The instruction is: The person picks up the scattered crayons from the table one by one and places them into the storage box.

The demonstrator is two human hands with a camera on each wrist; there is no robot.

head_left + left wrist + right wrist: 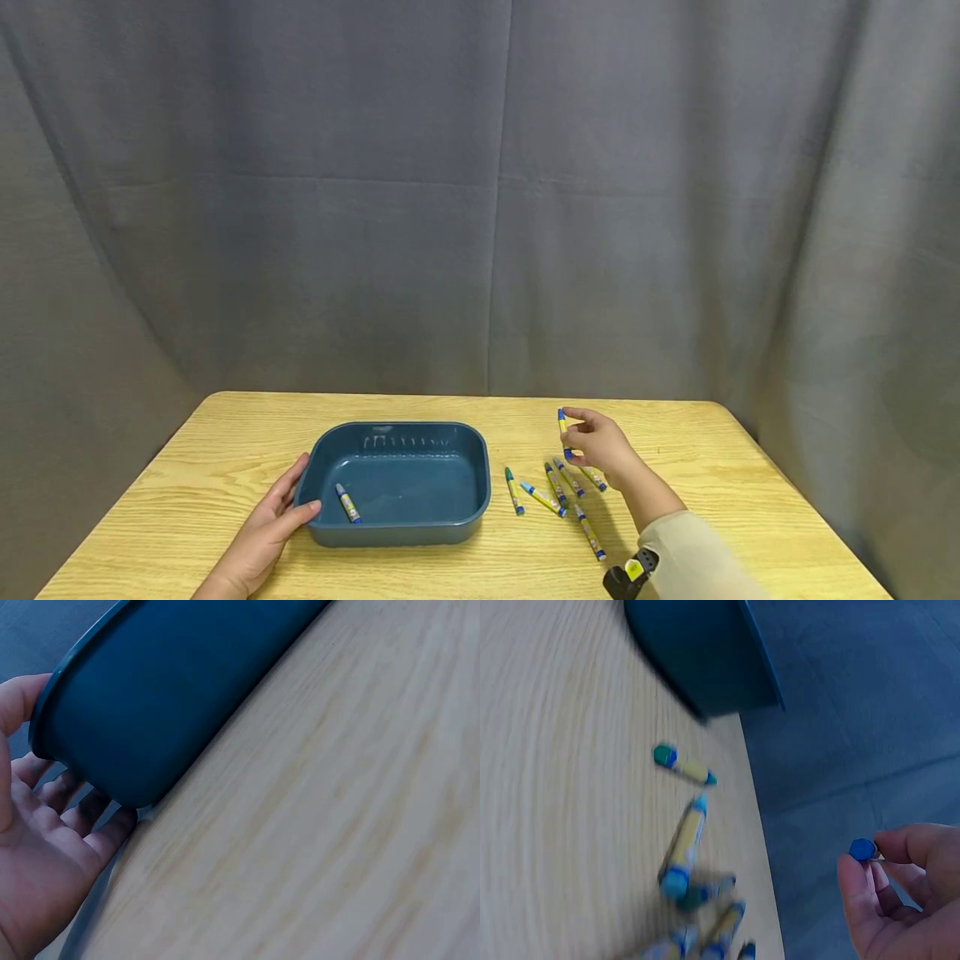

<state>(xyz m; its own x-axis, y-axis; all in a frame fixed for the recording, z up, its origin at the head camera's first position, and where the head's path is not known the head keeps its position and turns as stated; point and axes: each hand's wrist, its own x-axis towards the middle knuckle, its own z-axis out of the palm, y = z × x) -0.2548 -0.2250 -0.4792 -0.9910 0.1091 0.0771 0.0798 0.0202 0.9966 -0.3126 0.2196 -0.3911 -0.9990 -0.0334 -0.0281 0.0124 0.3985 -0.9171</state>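
Your left hand is at the lower left of the head frame, gripping the left end of the blue tray – thumb at the rim, fingers against the outer wall. Your right hand, right of centre, pinches a blue-ended crayon between thumb and fingers, narrow grip, up off the table. Crayon is roughly upright in the head frame, end-on in the right wrist view.

The tray sits left of centre in the lower half, with one pale-tipped crayon lying tilted inside, lower left. Right of the tray you've got loose crayons on the table: a green-tipped crayon nearest the tray, a light-blue-tipped crayon just beside it, others below your right hand – one partly hidden. Grey curtain fills the upper frame.
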